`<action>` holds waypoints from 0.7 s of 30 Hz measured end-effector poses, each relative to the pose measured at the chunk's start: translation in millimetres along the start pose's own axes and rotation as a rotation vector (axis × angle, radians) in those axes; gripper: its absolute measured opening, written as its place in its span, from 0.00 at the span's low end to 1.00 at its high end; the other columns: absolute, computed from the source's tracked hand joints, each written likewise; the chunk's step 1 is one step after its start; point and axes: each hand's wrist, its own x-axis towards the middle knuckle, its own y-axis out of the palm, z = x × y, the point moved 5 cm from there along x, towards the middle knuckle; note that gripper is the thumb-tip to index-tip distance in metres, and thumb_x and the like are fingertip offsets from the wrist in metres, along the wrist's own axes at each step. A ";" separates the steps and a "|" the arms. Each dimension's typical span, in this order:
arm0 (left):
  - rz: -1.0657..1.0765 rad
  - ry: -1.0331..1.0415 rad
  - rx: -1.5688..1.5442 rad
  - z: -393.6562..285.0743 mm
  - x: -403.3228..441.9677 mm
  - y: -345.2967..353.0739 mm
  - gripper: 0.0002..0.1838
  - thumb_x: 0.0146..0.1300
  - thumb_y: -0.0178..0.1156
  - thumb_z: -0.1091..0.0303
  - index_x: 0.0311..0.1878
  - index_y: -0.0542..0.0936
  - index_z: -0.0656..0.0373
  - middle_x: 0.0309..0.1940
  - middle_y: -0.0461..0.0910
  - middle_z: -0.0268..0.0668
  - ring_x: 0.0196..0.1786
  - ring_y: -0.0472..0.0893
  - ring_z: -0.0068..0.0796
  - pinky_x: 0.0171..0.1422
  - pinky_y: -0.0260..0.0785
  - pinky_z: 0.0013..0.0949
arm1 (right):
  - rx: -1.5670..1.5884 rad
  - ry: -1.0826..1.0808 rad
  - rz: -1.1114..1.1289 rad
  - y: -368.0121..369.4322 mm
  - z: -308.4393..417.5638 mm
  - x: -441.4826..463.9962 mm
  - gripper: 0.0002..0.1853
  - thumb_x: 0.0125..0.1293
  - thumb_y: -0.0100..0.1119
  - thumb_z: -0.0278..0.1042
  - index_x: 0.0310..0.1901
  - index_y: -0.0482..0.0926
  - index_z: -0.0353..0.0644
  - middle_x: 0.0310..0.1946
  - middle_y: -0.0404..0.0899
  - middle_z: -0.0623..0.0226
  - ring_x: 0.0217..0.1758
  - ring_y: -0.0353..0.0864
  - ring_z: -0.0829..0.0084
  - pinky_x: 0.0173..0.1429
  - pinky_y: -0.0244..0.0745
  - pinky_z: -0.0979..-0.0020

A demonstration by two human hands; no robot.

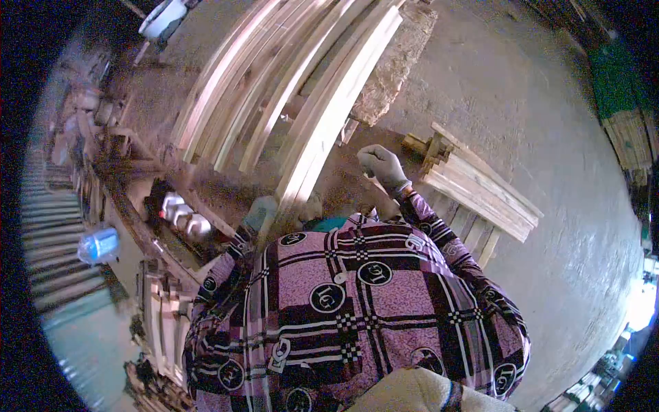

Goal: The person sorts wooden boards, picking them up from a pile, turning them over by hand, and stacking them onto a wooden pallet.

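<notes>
My left hand (261, 211), in a pale glove, is at the near end of a long light wooden plank (336, 103), closed against its left edge. Its fingers are partly hidden and dim. My right hand (383, 168), in a white glove, is closed in a fist to the right of the plank, apart from it. Whatever may be inside that fist is hidden. More long planks (237, 75) lie side by side left of the held one, running away from me.
A stack of short boards (480, 189) lies on the floor at right. A rough-surfaced block (398, 62) stands beyond the plank. Left are plastic jugs (185, 216), a blue wrapped pack (98, 245) and upright wood pieces (165, 316). Concrete floor (535, 123) extends right.
</notes>
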 end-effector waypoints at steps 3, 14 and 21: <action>0.400 -0.134 0.752 -71.0 11.0 -13.2 0.09 0.54 0.51 0.65 0.27 0.77 0.59 0.26 0.75 0.37 0.30 0.75 0.29 0.32 0.66 0.30 | -0.071 -0.108 -0.014 6.7 10.4 -6.0 0.09 0.56 0.53 0.33 0.35 0.73 0.36 0.24 0.72 0.72 0.24 0.69 0.83 0.28 0.66 0.80; 0.273 0.204 0.317 -85.1 32.6 -46.3 0.09 0.54 0.51 0.64 0.30 0.77 0.59 0.30 0.76 0.40 0.34 0.75 0.31 0.37 0.67 0.30 | 0.403 0.141 0.086 24.9 6.4 16.5 0.09 0.57 0.50 0.30 0.39 0.71 0.38 0.31 0.74 0.64 0.30 0.74 0.73 0.34 0.71 0.74; 0.238 0.455 -0.034 -94.0 46.7 -43.7 0.10 0.54 0.51 0.64 0.32 0.77 0.59 0.32 0.76 0.41 0.37 0.75 0.32 0.40 0.67 0.31 | 0.783 0.078 0.390 68.3 46.3 37.0 0.09 0.58 0.47 0.26 0.41 0.68 0.38 0.33 0.72 0.62 0.31 0.73 0.71 0.34 0.70 0.73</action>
